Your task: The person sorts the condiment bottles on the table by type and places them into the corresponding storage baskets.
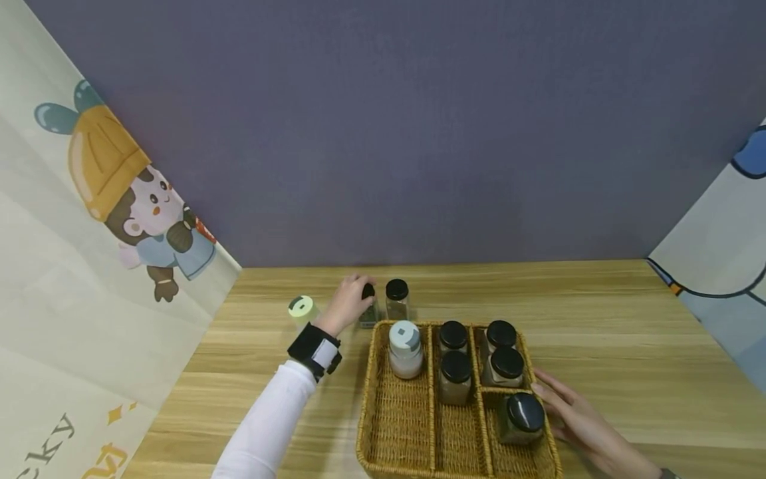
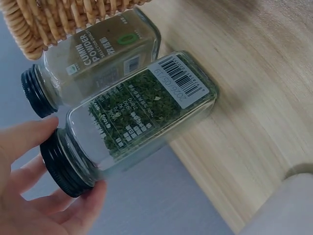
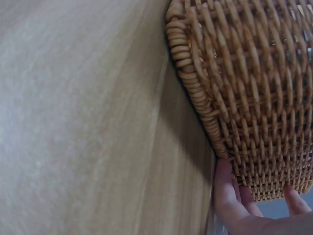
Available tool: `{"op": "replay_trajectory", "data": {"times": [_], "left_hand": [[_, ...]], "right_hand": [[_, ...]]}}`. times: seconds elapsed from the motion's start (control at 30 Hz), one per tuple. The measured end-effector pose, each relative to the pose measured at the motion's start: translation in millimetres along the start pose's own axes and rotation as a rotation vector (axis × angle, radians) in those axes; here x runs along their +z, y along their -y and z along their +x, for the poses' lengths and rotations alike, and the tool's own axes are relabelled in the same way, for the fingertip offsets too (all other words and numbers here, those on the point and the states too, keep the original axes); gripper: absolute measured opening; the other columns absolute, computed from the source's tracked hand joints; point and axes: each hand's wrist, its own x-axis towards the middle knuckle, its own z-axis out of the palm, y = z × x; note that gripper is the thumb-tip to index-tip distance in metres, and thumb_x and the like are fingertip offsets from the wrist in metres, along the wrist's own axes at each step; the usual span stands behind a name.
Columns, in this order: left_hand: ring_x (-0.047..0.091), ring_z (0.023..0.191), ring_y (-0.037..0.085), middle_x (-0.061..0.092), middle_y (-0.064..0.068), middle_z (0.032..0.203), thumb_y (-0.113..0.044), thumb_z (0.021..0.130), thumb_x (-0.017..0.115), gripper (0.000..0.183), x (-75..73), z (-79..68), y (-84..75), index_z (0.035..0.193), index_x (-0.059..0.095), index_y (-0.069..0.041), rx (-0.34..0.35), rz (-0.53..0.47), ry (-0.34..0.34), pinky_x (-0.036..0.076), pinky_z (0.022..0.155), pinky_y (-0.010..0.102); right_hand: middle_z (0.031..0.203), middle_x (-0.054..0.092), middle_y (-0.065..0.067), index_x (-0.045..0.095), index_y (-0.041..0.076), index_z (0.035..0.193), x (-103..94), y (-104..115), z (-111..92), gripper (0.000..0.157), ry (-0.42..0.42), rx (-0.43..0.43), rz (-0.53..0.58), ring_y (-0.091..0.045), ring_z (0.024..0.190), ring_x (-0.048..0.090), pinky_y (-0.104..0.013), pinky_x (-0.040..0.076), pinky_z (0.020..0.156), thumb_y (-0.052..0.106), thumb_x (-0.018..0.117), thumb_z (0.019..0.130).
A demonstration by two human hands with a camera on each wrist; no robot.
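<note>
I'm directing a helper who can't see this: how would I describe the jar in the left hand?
Find the divided wicker basket, then look just outside its far-left corner in the head view. There, the left hand grips the black lid of a clear jar. Green flakes show through its sides, whereas the cumin powder jar beside it, also black-lidded, looks brown.

backdrop (image 1: 407, 133) — plain, grey-purple | left panel (image 1: 60, 346) — yellow-hatted cartoon figure (image 1: 140, 206) | right panel (image 1: 718, 233), blue patch (image 1: 753, 156) | wood-grain tabletop (image 1: 610, 319)
</note>
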Motion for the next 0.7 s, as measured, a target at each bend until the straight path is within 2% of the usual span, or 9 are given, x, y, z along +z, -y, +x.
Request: {"op": "replay_trajectory", "data": {"times": [0.27,0.7], "left_hand": [[0.048,0.105,0.036,0.052,0.022,0.113,-0.009,0.081,0.063,0.034,1.3,1.2,0.7,0.113,0.056,-0.001,-0.003,0.006,0.011,0.045,0.087,0.043],[0.045,0.109,0.038,0.054,0.022,0.112,-0.005,0.079,0.063,0.031,0.8,1.9,-1.8,0.109,0.057,0.001,-0.016,-0.010,0.000,0.042,0.090,0.045]], "right_hand": [[0.140,0.003,-0.030,0.008,0.006,0.142,-0.5,-1.4,0.2,0.071,0.000,-0.010,0.009,-0.049,0.122,0.022,-0.057,0.042,0.082,0.041,0.042,0.091],[0.140,0.005,-0.031,0.008,0.006,0.142,0.1,-1.3,0.2,0.072,-0.010,-0.005,0.012,-0.047,0.121,0.027,-0.054,0.044,0.082,0.041,0.044,0.090]]}}
